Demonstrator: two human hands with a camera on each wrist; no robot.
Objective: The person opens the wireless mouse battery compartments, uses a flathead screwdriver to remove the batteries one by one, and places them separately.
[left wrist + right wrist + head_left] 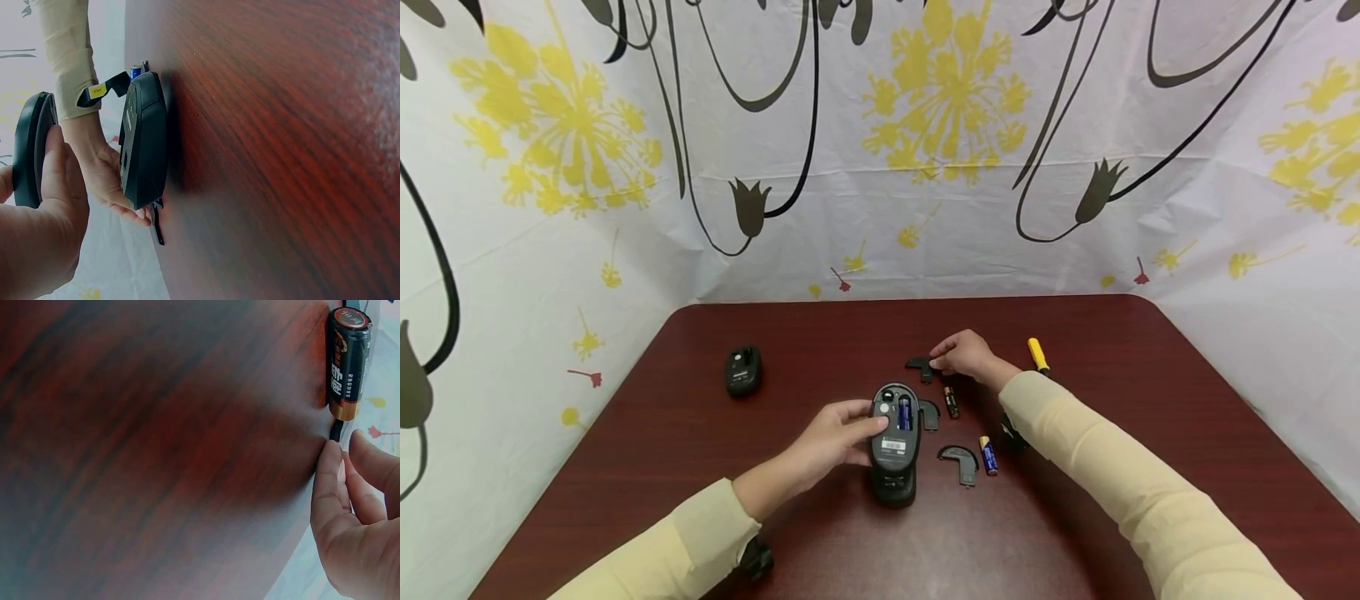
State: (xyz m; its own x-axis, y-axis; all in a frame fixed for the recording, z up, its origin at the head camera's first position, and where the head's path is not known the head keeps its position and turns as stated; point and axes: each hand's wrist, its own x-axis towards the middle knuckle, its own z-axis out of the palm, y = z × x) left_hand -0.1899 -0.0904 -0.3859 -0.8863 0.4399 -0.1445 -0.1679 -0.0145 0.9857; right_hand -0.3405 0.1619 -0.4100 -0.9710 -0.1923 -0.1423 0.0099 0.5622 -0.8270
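Observation:
My left hand grips a black computer mouse by its sides, underside up. A blue battery lies in the mouse's uncovered compartment. Beneath it, a second upturned mouse sits on the table, partly hidden in the head view. At the far side my right hand touches a dark battery cover with its fingertips, the thumb held apart from the fingers in the right wrist view. Close to that hand lies a black and copper battery. Another battery cover shows just right of the held mouse.
Nearer me on the brown table are a third battery cover and a blue and gold battery. Another upturned mouse stands at the left. A yellow-handled tool lies beyond my right forearm, partly hidden by the sleeve.

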